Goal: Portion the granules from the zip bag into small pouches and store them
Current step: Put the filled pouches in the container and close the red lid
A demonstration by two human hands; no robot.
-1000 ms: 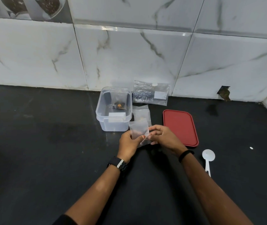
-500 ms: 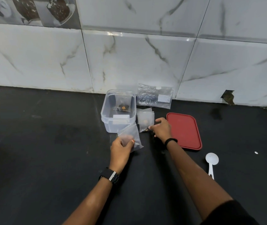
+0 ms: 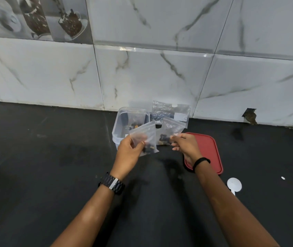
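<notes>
Over a dark countertop (image 3: pixel 53 175), the left hand (image 3: pixel 129 154) pinches one small clear pouch (image 3: pixel 144 136) holding dark granules, and the right hand (image 3: pixel 185 145) pinches a second pouch (image 3: pixel 170 130) just beside it. Behind them stand an open clear tub (image 3: pixel 122 125) and the zip bag (image 3: pixel 170 112) leaning against the tiled wall; a red lid (image 3: pixel 208 150) and a white spoon (image 3: pixel 234 184) lie to the right

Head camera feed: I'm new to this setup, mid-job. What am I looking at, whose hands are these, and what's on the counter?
There is no machine: one camera worn on a person's head looks down at their bare hands. The left hand holds a small pouch with dark granules; the right hand pinches a second pouch. On the black counter stand a clear tub, a larger zip bag against the wall, a red lid and a white scoop.
</notes>
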